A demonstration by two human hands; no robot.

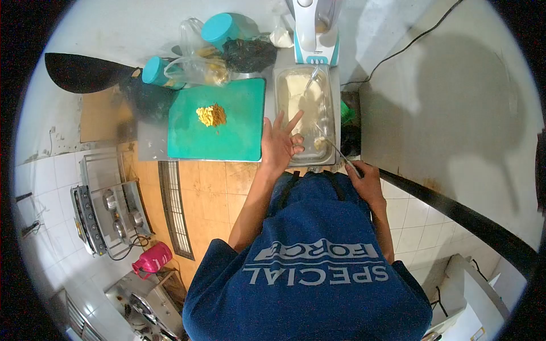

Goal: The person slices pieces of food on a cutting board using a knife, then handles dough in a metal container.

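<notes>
My left hand (278, 146) is raised, palm up, between the green cutting board (244, 128) and a clear rectangular tub (280, 142). Some of its fingers are stretched apart and others curl; nothing shows in them. My right hand (367, 182) is closed around a thin metal utensil (343, 154), whose far end reaches over the tub's near right corner. I cannot make out the kind of its tip, beside a small pale lump (320, 143). Inside the tub lies a pale, creamy mass (298, 94). On the board sits a small heap of chopped yellow pieces (211, 115).
Behind the board stand turquoise-lidded containers (219, 29), clear plastic bags (213, 71) and a black bag (249, 55). A white-and-turquoise blender (315, 48) stands behind the tub. At left on the floor are a stove (108, 213) and a pink gas cylinder (152, 258).
</notes>
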